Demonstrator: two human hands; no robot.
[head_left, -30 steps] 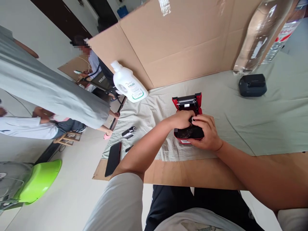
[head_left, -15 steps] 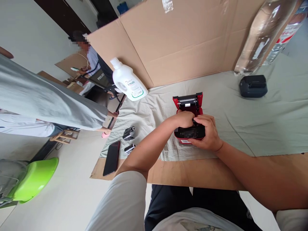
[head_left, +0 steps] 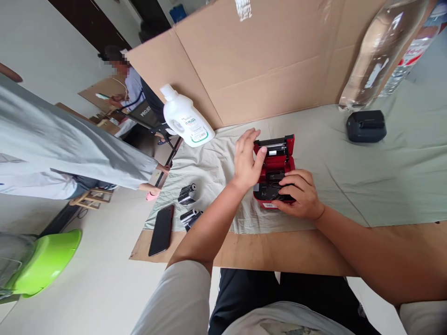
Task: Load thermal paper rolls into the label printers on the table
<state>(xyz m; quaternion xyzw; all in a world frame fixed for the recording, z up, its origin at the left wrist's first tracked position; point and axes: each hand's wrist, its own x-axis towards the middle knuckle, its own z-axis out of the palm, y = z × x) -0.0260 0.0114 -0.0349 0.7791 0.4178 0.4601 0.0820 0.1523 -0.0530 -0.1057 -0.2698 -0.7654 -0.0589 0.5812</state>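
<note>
Cloth-covered table, both hands on open red printer

- The small printer is red outside, and black inside under its open lid.
- The cloth under the printer is pale grey-green, plain, without pattern.
- Behind the printer, the cardboard wall is plain brown.
- Left of the printer, the detergent bottle is white with a green-edged label.
- Far right of the printer, the second device is black.
- Left and nearer from the printer, the phone is black, and the rolls are shiny dark silver.
- Far left of the printer, the basin is bright green.
</note>
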